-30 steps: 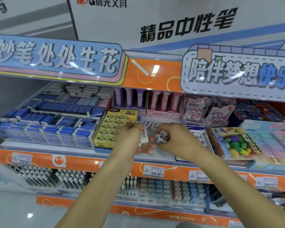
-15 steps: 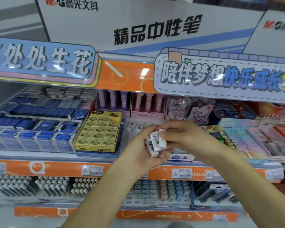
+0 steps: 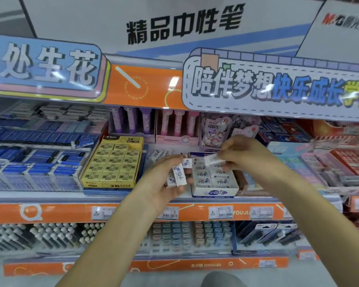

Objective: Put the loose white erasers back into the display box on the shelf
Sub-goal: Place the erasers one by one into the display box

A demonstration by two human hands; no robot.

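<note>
Left hand (image 3: pixel 166 179) at frame centre clasps spare erasers (image 3: pixel 177 175) as stock; right hand (image 3: pixel 243 156) pinches one eraser (image 3: pixel 210 158) over the display box (image 3: pixel 214 191), positioned for insertion.

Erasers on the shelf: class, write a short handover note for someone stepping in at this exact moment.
Left hand: holds a small bunch of white erasers just left of the display box.
Right hand: pinches one eraser above the box's back rows.
Box: sits at the shelf front beside the yellow 2B box; several erasers already lie in neat rows inside.
Two loose erasers lie on the shelf behind the left hand.
Left to do: seat the pinched eraser, then the bunch, then probably the two on the shelf.
</note>
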